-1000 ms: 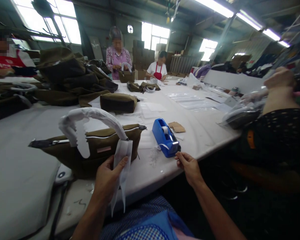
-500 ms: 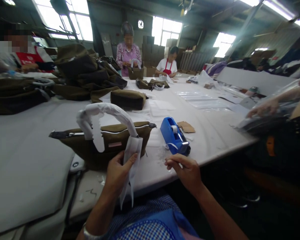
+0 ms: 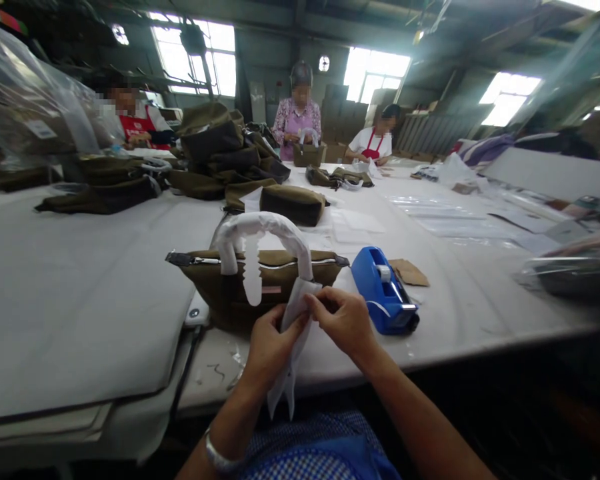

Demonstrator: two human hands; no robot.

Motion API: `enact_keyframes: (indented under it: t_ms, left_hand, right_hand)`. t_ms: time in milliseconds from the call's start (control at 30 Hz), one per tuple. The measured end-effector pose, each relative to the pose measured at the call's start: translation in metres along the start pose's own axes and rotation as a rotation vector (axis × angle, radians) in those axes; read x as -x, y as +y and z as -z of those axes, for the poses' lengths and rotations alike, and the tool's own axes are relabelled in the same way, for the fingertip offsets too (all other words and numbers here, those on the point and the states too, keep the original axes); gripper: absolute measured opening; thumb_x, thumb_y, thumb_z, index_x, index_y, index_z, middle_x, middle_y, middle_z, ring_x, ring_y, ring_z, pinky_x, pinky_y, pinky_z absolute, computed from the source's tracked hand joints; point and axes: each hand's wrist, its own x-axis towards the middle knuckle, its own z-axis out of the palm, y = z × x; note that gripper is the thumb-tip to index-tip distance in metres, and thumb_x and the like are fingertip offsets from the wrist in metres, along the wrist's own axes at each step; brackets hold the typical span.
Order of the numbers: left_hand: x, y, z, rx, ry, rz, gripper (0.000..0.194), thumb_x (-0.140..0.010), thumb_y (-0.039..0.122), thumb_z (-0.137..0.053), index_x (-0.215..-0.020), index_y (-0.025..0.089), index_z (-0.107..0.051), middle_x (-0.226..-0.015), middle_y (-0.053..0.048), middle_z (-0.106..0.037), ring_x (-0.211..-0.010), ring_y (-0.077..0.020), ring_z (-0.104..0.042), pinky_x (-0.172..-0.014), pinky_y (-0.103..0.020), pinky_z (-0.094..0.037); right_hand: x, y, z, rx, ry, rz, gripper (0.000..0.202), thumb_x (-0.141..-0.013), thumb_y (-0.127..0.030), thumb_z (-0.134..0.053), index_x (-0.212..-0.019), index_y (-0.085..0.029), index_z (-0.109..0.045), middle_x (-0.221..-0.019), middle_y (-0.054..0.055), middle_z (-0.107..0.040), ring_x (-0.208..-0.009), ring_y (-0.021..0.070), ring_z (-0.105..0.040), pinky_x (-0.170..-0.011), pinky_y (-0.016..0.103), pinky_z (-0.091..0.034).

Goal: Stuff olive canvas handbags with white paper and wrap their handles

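Observation:
An olive-brown zipped bag [image 3: 220,293] stands on the table before me, its handles [image 3: 267,223] wrapped in white. From the right handle end hangs a white paper strip [image 3: 283,373]. My left hand [image 3: 273,347] grips this strip between thumb and fingers. My right hand [image 3: 343,317] is pinched at the strip's upper part, close to the left one; whatever small piece is between its fingertips is hidden. Right of the bag is a blue tape dispenser [image 3: 375,287] with a loose end of tape curling from it.
Brown paper [image 3: 410,272] lies behind the dispenser. More olive bags [image 3: 293,203] are piled at the back left. Three people work across the table [image 3: 460,267]. Clear plastic sheets [image 3: 430,207] lie at the back right, and a plastic-wrapped bundle [image 3: 580,267] is at the right.
My right hand has moved left from beside the dispenser to the paper strip. My left hand still holds the strip. The view has turned left, and the bare arm at the right is out of view.

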Motion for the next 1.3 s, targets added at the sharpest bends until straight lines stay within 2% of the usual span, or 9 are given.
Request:
enact_keyframes:
  t_ms: [233,333,433,567,700,867,1033,1167,1300]
  left_hand:
    - [0.002,0.002,0.002,0.014,-0.007,0.008,0.043,-0.078,0.049,-0.079,-0.106,0.015,-0.078,-0.1,-0.009,-0.079,-0.095,-0.0281,-0.071,-0.081,-0.031,-0.051]
    - [0.004,0.005,0.003,0.122,-0.055,0.069,0.047,-0.075,0.048,-0.082,-0.106,0.014,-0.078,-0.101,-0.01,-0.079,-0.095,-0.0285,-0.07,-0.08,-0.031,-0.051]
    - [0.006,0.009,0.004,0.247,-0.109,0.149,0.047,-0.072,0.047,-0.084,-0.104,0.013,-0.078,-0.099,-0.011,-0.078,-0.086,-0.0247,-0.07,-0.073,-0.029,-0.05]
    - [0.007,0.014,0.005,0.299,-0.089,0.208,0.047,-0.067,0.048,-0.087,-0.098,0.013,-0.079,-0.093,-0.01,-0.078,-0.077,-0.0215,-0.068,-0.067,-0.027,-0.049]
    - [0.008,0.018,0.002,0.224,-0.065,0.151,0.047,-0.067,0.048,-0.087,-0.098,0.014,-0.079,-0.095,-0.011,-0.079,-0.083,-0.0242,-0.07,-0.071,-0.028,-0.051]
    - [0.011,0.017,-0.006,0.004,0.019,0.012,0.044,-0.075,0.051,-0.08,-0.099,0.014,-0.078,-0.095,-0.01,-0.079,-0.091,-0.0278,-0.071,-0.077,-0.031,-0.052]
    - [0.011,0.014,-0.014,-0.092,0.108,-0.053,0.05,-0.074,0.053,-0.079,-0.106,0.014,-0.077,-0.092,-0.009,-0.079,-0.088,-0.0285,-0.072,-0.074,-0.031,-0.053]
    - [0.01,0.015,-0.015,-0.001,0.087,0.001,0.053,-0.073,0.053,-0.081,-0.106,0.013,-0.076,-0.093,-0.01,-0.078,-0.088,-0.0281,-0.072,-0.074,-0.031,-0.053]
    - [0.009,0.015,-0.01,0.189,0.014,0.066,0.046,-0.075,0.048,-0.082,-0.105,0.014,-0.075,-0.101,-0.01,-0.078,-0.093,-0.0253,-0.071,-0.08,-0.03,-0.054]
  right_hand:
    - [-0.014,0.005,0.013,0.192,-0.085,-0.079,0.045,-0.084,-0.055,-0.071,-0.054,-0.022,-0.064,-0.05,0.004,-0.066,-0.047,0.0165,-0.059,-0.049,0.027,-0.038]
    - [-0.017,0.026,0.013,-0.022,-0.267,-0.273,0.057,-0.079,-0.071,-0.068,-0.053,-0.021,-0.062,-0.045,0.003,-0.062,-0.037,0.0138,-0.054,-0.041,0.025,-0.036]
    - [-0.013,0.051,0.008,-0.302,-0.408,-0.377,0.062,-0.08,-0.075,-0.063,-0.056,-0.019,-0.062,-0.043,0.001,-0.059,-0.033,0.01,-0.048,-0.036,0.021,-0.032]
    - [0.004,0.061,0.009,-0.322,-0.253,-0.393,0.056,-0.08,-0.069,-0.069,-0.059,-0.018,-0.063,-0.046,0.0,-0.061,-0.036,0.0103,-0.052,-0.038,0.02,-0.037]
    - [0.02,0.036,0.018,-0.423,-0.088,-0.291,0.046,-0.088,-0.062,-0.065,-0.082,-0.017,-0.074,-0.072,0.007,-0.075,-0.061,0.0188,-0.071,-0.059,0.028,-0.057]
    - [0.015,0.001,0.002,-0.49,-0.148,-0.201,0.039,-0.088,-0.054,-0.067,-0.097,-0.017,-0.076,-0.094,0.008,-0.078,-0.089,0.0254,-0.073,-0.08,0.035,-0.058]
    - [-0.001,-0.011,-0.027,-0.757,-0.069,-0.431,0.041,-0.076,-0.052,-0.078,-0.095,-0.015,-0.075,-0.09,0.009,-0.078,-0.083,0.024,-0.072,-0.074,0.032,-0.057]
    - [0.003,-0.009,-0.021,-0.833,-0.136,-0.395,0.042,-0.078,-0.053,-0.077,-0.097,-0.016,-0.076,-0.089,0.007,-0.077,-0.083,0.0225,-0.072,-0.076,0.032,-0.057]
    - [0.029,0.008,-0.007,-0.724,-0.178,-0.249,0.04,-0.088,-0.054,-0.068,-0.111,-0.021,-0.073,-0.112,0.007,-0.075,-0.105,0.0252,-0.069,-0.092,0.036,-0.055]
